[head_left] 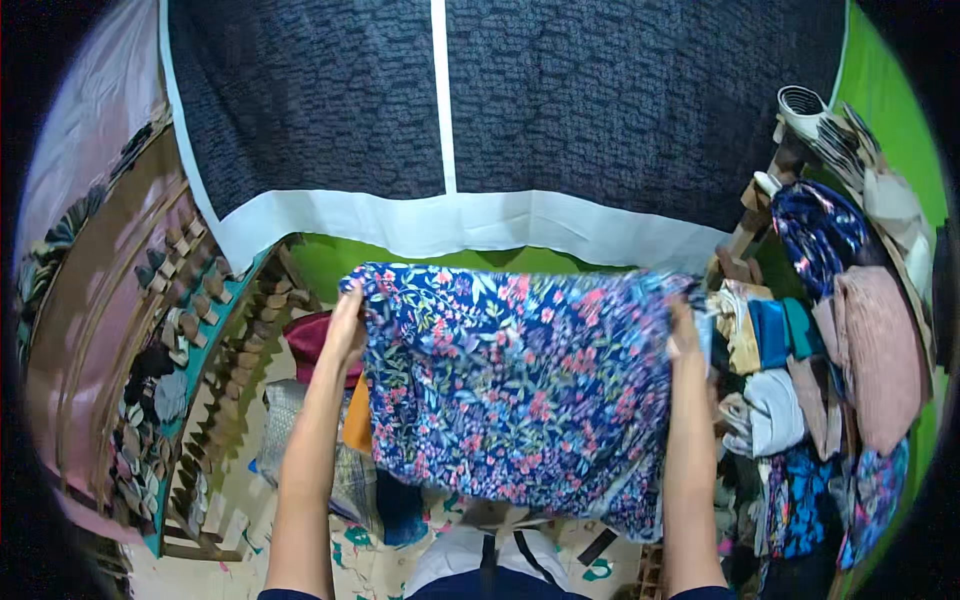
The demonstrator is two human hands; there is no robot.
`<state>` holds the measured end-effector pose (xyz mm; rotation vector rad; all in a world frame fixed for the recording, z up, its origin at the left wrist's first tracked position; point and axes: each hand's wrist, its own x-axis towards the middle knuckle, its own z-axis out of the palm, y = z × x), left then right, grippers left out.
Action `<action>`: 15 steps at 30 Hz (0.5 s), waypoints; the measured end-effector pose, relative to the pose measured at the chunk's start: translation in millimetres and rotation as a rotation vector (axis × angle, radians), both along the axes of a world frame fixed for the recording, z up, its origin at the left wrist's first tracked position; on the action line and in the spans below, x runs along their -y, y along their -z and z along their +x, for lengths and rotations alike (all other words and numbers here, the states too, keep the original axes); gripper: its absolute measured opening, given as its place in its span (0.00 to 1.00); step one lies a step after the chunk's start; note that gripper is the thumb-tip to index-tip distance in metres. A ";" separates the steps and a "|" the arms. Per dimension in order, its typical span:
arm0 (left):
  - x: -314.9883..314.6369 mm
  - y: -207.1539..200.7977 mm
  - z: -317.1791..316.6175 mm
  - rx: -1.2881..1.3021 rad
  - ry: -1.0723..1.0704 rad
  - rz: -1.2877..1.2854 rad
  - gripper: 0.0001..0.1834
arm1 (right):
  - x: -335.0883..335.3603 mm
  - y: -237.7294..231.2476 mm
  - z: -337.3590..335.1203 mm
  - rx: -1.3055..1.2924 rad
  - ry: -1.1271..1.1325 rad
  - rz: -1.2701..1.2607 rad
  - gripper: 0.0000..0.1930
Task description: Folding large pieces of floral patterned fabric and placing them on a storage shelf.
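A navy floral fabric [520,390], printed with pink flowers and green leaves, is stretched between my two hands in front of me. My left hand [349,325] is closed on its upper left corner. At the upper right edge my right hand [684,330] grips the cloth, slightly blurred. The fabric hangs down in loose folds, its lower edge above the floor. It hides what lies directly behind it.
A dark patterned curtain [620,110] with white borders hangs ahead. Wooden racks with pegs [220,390] stand at left. Folded and draped cloths [875,350] fill the right side. More cloths [285,425] lie behind my left forearm. Scraps litter the tiled floor [440,570].
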<state>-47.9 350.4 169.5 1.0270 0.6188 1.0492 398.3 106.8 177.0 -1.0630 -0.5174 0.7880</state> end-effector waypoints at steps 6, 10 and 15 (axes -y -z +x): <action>-74.6 35.9 50.8 -0.208 0.032 -0.130 0.17 | -89.3 38.5 89.9 -0.042 -0.169 -0.117 0.11; -116.6 32.3 105.6 -0.179 -0.080 -0.153 0.10 | -144.6 40.2 181.4 -0.055 -0.021 -0.088 0.09; -130.6 33.2 121.7 -0.117 -0.142 -0.176 0.08 | -173.8 40.5 173.5 -0.044 0.037 -0.128 0.08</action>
